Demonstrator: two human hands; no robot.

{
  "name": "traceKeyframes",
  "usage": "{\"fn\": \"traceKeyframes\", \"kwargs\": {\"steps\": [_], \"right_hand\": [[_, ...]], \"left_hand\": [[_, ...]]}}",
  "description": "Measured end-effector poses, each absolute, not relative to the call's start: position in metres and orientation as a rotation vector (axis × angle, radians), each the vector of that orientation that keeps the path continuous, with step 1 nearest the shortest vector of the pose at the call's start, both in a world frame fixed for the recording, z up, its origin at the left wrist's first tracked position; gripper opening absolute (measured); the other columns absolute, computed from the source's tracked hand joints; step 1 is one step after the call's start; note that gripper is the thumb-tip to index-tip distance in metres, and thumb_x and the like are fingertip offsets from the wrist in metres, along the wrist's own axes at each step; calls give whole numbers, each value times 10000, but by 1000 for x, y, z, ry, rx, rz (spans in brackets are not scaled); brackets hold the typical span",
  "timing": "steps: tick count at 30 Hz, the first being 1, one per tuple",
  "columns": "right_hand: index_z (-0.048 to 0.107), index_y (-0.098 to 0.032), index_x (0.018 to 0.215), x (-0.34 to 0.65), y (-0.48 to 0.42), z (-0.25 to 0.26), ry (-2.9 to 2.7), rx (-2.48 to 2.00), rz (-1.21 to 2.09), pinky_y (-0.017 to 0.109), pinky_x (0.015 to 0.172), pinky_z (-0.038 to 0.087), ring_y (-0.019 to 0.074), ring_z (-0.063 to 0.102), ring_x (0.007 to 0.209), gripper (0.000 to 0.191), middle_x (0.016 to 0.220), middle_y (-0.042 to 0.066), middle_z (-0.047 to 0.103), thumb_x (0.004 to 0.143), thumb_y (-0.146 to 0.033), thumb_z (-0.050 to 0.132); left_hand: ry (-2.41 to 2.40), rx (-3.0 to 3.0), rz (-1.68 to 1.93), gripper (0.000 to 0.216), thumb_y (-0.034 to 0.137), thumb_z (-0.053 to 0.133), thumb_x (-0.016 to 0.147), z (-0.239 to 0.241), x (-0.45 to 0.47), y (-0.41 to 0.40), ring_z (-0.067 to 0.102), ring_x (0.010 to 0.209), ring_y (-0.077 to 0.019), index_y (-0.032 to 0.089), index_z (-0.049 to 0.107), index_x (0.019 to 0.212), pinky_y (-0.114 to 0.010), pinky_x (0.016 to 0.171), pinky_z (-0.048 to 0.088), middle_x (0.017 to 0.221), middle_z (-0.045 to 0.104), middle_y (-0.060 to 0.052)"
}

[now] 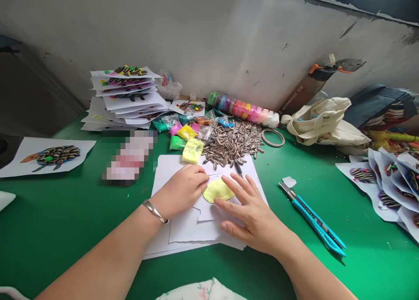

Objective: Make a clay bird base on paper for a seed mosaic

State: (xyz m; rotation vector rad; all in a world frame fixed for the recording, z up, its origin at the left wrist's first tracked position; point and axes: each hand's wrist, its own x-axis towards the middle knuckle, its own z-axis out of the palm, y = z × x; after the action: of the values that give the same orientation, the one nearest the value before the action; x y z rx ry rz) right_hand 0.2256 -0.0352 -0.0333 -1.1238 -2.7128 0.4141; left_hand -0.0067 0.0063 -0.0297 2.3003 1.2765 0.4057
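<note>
A flattened oval of pale yellow modelling clay (218,191) lies on a small torn piece of white paper (209,214), on top of larger white sheets (183,230). My right hand (248,213) is over its right side with fingers spread, fingertips at or just above the clay. At the clay's left edge, my left hand (183,191) rests with its fingers curled together; whatever is under them is hidden. Behind the hands sits a pile of striped sunflower seeds (229,143), with a black pen (238,168) partly under it. An opened pale yellow clay packet (192,150) lies beside the seeds.
Clay packets (187,132), clay tubs (242,108) and a tape roll (273,138) surround the seeds. A blue utility knife (316,221) lies at right with its blade out. Stacked seed pictures (127,103) stand back left; more pictures (386,182) lie right. A cloth bag (327,121) sits behind.
</note>
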Motion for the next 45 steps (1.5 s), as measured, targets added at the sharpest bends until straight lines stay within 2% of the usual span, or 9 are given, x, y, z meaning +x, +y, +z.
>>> {"fn": "traceKeyframes", "kwargs": {"steps": [4,9,13,22,27,32,36,42,45], "right_hand": [[612,-359,1226,224,-35,-35,-2719,-1128,435,671,1100,181,350,209,1429,339,1537,53,320,933,-472,484],[595,-374,1264,236,-32,-34,-2640,-1179,431,645,1117,184,349,151,1447,365,1580,24,225,928,-480,499],[631,-390,1207,238,-31,-31,-2671,-1196,466,657,1115,176,348,157,1446,321,1559,-5,281,931,-477,492],[634,-362,1204,236,-31,-29,-2667,-1192,495,636,1119,201,347,163,1445,319,1562,17,272,935,-457,492],[649,-372,1172,233,-32,-29,-2698,-1161,484,651,1111,200,350,224,1425,293,1531,10,338,931,-449,503],[633,-356,1197,233,-33,-28,-2707,-1149,516,653,1114,183,352,186,1436,322,1559,24,277,926,-470,504],[646,-368,1168,233,-32,-27,-2726,-1169,517,671,1105,175,355,206,1429,287,1536,20,322,930,-445,504],[625,-362,1213,232,-34,-27,-2708,-1146,527,648,1117,182,354,174,1440,338,1567,24,257,923,-484,502],[622,-367,1217,230,-35,-28,-2723,-1124,517,661,1113,168,363,192,1433,346,1555,33,285,915,-493,508]], "left_hand": [[1272,2301,398,237,180,461,933,-29,-6,6,547,947,-206,155,692,977,-336,856,465,986,613,-72],[1284,2299,383,241,184,458,935,-29,-6,7,548,955,-210,152,692,986,-337,854,465,995,616,-78],[1282,2301,384,239,172,455,931,-30,-7,7,552,943,-204,164,690,970,-327,840,467,989,618,-70],[1279,2306,406,245,183,449,930,-29,-6,7,556,942,-207,172,691,966,-338,846,471,981,623,-70],[1268,2317,421,245,172,450,928,-30,-6,7,553,926,-201,180,691,969,-332,834,470,974,621,-65],[1274,2316,417,237,171,457,928,-30,-7,7,551,932,-202,177,690,967,-331,839,467,973,620,-65],[1269,2315,413,233,157,458,924,-30,-7,7,547,931,-201,170,687,962,-332,842,466,978,615,-66],[1277,2317,404,227,163,456,924,-29,-6,6,548,935,-204,174,682,943,-333,839,470,975,616,-69],[1275,2325,403,226,168,455,923,-28,-6,6,554,919,-202,178,681,930,-328,824,477,960,617,-70]]}}
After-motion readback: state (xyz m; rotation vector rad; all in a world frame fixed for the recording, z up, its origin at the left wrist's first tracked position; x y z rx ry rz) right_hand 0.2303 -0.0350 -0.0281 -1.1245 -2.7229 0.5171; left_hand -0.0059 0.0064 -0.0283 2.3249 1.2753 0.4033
